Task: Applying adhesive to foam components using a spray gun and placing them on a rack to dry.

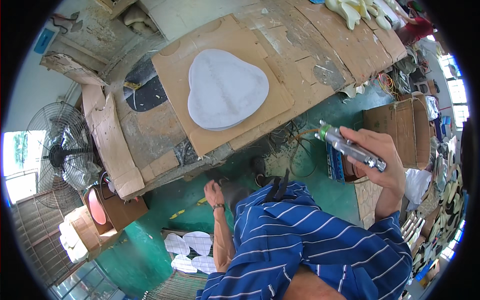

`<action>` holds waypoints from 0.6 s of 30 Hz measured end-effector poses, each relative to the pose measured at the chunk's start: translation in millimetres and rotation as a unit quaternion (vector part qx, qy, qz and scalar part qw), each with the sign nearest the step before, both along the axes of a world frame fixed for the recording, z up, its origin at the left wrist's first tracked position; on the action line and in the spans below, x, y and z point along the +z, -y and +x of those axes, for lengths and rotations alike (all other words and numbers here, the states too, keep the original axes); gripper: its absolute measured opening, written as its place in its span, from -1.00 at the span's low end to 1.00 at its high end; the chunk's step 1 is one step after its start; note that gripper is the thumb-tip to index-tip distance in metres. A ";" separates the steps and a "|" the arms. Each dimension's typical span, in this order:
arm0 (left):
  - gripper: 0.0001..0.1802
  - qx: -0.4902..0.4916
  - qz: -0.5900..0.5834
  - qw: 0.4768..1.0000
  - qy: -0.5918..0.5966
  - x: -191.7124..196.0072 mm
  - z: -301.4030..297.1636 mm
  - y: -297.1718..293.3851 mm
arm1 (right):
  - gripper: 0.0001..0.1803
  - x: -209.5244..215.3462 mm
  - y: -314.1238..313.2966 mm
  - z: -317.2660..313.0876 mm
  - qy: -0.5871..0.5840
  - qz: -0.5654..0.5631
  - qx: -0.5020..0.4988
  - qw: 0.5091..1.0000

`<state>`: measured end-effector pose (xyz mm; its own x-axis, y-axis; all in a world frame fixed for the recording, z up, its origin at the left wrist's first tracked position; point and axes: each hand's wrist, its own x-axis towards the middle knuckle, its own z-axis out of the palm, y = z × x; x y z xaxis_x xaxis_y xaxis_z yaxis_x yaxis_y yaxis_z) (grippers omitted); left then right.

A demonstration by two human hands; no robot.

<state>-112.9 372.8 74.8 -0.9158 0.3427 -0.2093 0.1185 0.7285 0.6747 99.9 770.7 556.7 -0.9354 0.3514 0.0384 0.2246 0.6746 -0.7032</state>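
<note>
- Right hand wraps firmly around a silver, cylindrical metal tool with a green collar, clear of the bench.
- Left hand hangs low, fingers part-curled; cannot tell whether it holds anything.
- White, rounded, three-lobed flat pad lies on a tan cardboard sheet atop the cardboard-covered workbench.
- Risk (judged): thin brown hose at the collar could snag on the bench edge, jerking the tool; a bump could slide the sheet.
- Textures: pad matte, grey-smudged; sheet smooth; bench covering torn, scuffed; tool glossy.
</note>
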 end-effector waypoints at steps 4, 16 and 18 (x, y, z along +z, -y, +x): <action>-0.72 -0.036 0.092 0.991 -0.089 37.4 -46.9 -75.7 | -0.36 1.6 -0.1 10.2 0.017 0.013 -0.049 0.999; -0.49 0.061 0.101 0.984 -0.133 38.5 -143.6 -226.6 | -0.32 1.3 -0.3 0.0 -0.041 0.013 -0.076 0.996; -0.46 0.042 0.079 0.979 -0.185 38.5 -141.9 -228.1 | -0.33 -0.6 0.2 1.8 -0.046 0.022 -0.103 0.993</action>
